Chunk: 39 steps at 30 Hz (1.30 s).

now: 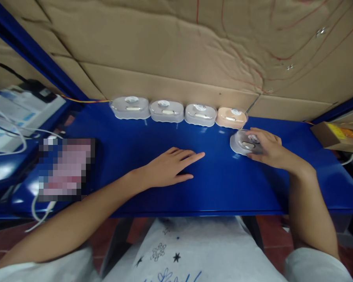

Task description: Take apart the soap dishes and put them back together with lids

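My right hand (269, 148) is wrapped round the right end of a small oval box (243, 143) with a clear lid, a pale handle and a round sticker. That box sits at the right of the blue table, its right end hidden by my fingers. My left hand (172, 166) lies palm down over the middle of the table, fingers stretched out and holding nothing. Beyond my hands, several like boxes stand in a row: grey ones, such as the leftmost box (130, 111), and a peach box (231, 118) at the right end.
Cardboard panels (153, 43) rise behind the blue table (176, 199). A blurred-out device (66, 168) with a white cable lies at the left. White boxes and cables (14, 121) crowd the far left. An open cardboard box (326, 137) stands at the right edge.
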Each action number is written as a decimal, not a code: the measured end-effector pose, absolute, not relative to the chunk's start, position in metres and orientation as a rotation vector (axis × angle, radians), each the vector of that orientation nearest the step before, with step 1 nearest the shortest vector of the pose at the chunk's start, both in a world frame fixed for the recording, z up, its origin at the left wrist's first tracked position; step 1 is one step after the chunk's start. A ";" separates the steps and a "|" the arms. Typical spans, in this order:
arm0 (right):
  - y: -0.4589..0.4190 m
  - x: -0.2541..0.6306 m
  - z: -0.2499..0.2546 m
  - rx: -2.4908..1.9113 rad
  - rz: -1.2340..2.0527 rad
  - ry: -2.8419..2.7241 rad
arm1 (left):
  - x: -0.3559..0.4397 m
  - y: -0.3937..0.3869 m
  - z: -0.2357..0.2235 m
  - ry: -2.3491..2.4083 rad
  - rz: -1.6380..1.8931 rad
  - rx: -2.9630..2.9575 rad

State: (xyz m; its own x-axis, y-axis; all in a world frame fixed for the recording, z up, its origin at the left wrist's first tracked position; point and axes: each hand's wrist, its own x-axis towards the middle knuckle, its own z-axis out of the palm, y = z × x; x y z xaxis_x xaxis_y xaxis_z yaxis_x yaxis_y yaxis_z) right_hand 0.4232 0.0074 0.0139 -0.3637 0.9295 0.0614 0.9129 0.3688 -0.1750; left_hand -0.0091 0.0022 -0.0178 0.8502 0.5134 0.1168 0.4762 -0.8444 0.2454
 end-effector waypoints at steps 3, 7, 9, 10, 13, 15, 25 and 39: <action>0.017 0.449 0.007 -1.793 0.102 -2.405 | -0.015 0.013 -0.019 0.851 0.307 2.792; 0.030 0.464 -0.006 -1.896 -0.074 -2.263 | -0.026 0.033 -0.019 1.136 0.407 2.711; 0.037 0.467 -0.014 -1.929 -0.144 -2.182 | -0.031 0.042 -0.018 1.253 0.435 2.692; 0.041 0.468 -0.017 -1.934 -0.161 -2.148 | -0.033 0.045 -0.017 1.304 0.442 2.689; 0.053 0.468 -0.026 -1.934 -0.187 -2.050 | -0.038 0.053 -0.014 1.481 0.463 2.654; 0.060 0.467 -0.030 -1.921 -0.189 -2.001 | -0.044 0.059 -0.014 1.628 0.500 2.607; 0.058 0.421 -0.040 -1.834 -0.264 -1.877 | -0.093 0.092 -0.015 2.191 0.592 2.364; 0.037 0.373 -0.037 -1.529 -0.270 -2.098 | -0.058 0.047 0.007 1.960 0.532 2.626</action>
State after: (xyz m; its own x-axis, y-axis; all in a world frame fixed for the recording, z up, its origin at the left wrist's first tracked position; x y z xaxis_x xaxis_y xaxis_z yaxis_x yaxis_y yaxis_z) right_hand 0.3726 0.0373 -0.0372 -0.2233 0.8245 0.5200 0.9293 0.3411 -0.1419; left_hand -0.0577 0.0465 0.0069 0.2574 0.8981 0.3565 0.9551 -0.2925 0.0474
